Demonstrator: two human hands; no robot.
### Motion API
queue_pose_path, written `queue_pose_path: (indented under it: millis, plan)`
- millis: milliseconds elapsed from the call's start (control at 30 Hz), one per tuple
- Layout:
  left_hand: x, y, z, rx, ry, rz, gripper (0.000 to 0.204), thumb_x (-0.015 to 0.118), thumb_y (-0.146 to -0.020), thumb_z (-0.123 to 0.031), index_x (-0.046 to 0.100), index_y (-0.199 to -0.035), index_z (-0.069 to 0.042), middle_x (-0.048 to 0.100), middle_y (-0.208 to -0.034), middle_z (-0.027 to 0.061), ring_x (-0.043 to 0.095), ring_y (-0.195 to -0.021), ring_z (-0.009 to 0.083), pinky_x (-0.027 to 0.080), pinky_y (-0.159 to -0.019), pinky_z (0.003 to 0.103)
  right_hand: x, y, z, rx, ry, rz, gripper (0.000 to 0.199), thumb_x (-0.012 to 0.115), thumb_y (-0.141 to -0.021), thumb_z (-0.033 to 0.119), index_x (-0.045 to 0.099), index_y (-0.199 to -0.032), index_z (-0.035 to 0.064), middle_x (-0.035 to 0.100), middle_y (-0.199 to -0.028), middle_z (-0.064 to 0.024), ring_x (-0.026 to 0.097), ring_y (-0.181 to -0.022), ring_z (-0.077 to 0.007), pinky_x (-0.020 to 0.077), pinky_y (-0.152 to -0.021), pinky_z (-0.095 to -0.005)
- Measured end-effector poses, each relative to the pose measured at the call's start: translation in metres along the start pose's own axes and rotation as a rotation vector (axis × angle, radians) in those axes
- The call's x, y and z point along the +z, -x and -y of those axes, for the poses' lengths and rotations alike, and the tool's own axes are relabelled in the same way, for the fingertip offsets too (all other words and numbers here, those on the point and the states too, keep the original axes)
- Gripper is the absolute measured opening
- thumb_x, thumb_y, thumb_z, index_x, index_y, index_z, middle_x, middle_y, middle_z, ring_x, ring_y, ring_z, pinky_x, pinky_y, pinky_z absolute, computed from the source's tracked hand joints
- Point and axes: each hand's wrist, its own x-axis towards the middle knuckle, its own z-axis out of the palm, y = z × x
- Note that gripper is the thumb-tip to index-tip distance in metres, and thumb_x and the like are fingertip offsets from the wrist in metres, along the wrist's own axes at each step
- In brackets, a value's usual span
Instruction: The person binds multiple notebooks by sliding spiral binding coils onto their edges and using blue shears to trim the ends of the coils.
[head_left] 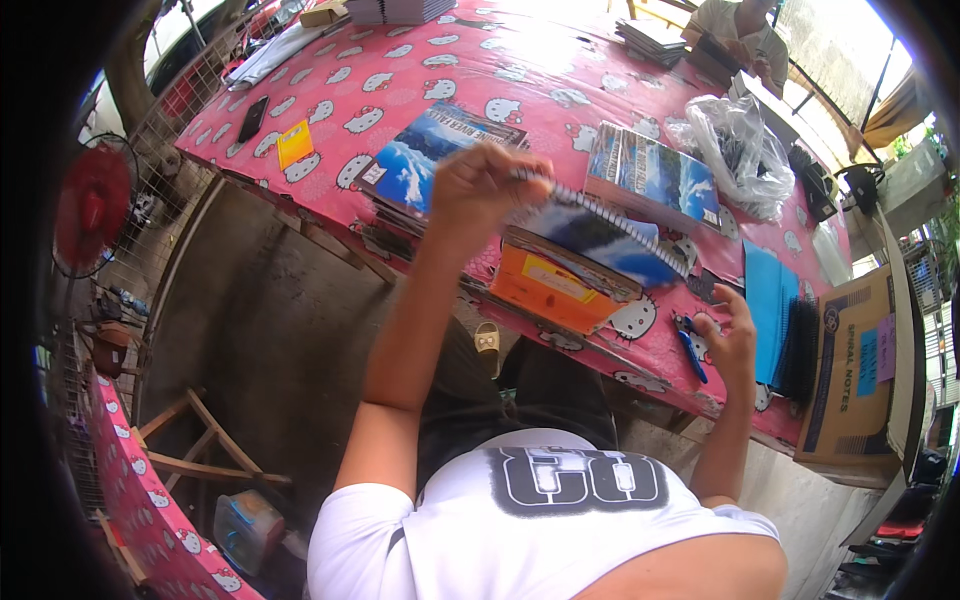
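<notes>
Blue spiral nb, coiled edge up, tilted, held over pink tbl

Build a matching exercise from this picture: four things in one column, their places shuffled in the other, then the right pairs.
Things:
1. spiral-bound notebook
2. blue-handled pliers
3. black phone
4. cardboard box

Places:
A. near the flat yellow item, on the left
B. right of the blue sheets and black spirals
C. held in the left hand
D. just beside the right hand

Pairs: 1-C, 2-D, 3-A, 4-B
</notes>
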Motion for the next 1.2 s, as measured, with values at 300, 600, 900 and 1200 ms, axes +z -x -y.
queue_pose_path:
  millis: [300,600,900,1200]
  plan:
    - [0.094,0.051,-0.074,0.594,-0.912,0.074,0.018,0.077,-0.074,0.0,0.061,-0.082,-0.001,0.066,-0.092,0.0149,0.065,-0.082,0.0234,0.054,-0.066,0.031,0.011,0.064,-0.053,-0.015,0.497,0.07,0.062,0.063,-0.084,0.038,0.047,-0.131,-0.0004,0.044,-0.133,-0.0206,0.041,-0.125,-0.0354,0.0302,-0.105,-0.0461]
    - [0.088,0.08,0.014,0.362,-0.879,0.047,0.019,0.079,-0.068,0.005,0.063,-0.078,0.0,0.068,-0.087,0.012,0.066,-0.078,0.0187,0.053,-0.063,0.026,0.01,0.035,0.084,-0.222,-0.223,0.094,0.041,0.069,-0.08,0.019,0.057,-0.117,0.0047,0.055,-0.103,-0.0158,0.055,-0.098,-0.0329,0.0457,-0.083,-0.0397]
    - [0.088,0.082,0.011,0.43,-0.912,0.108,0.025,0.072,-0.064,0.014,0.064,-0.084,0.0,0.069,-0.089,0.0137,0.067,-0.081,0.0243,0.054,-0.069,0.032,0.023,0.026,0.084,-0.009,-0.689,0.43,0.034,0.062,-0.089,0.024,0.059,-0.114,0.0017,0.061,-0.095,-0.0132,0.06,-0.086,-0.0243,0.0483,-0.078,-0.0354]
    - [0.025,0.023,-0.017,0.357,-0.423,-0.505,0.012,0.066,-0.084,-0.003,0.058,-0.093,0.0,0.063,-0.11,0.0146,0.059,-0.098,0.018,0.046,-0.083,0.029,0.01,0.023,0.048,0.003,-0.326,-0.036,0.036,0.064,-0.087,0.027,0.06,-0.112,0.0012,0.059,-0.104,-0.0156,0.06,-0.094,-0.0275,0.0466,-0.083,-0.0343]
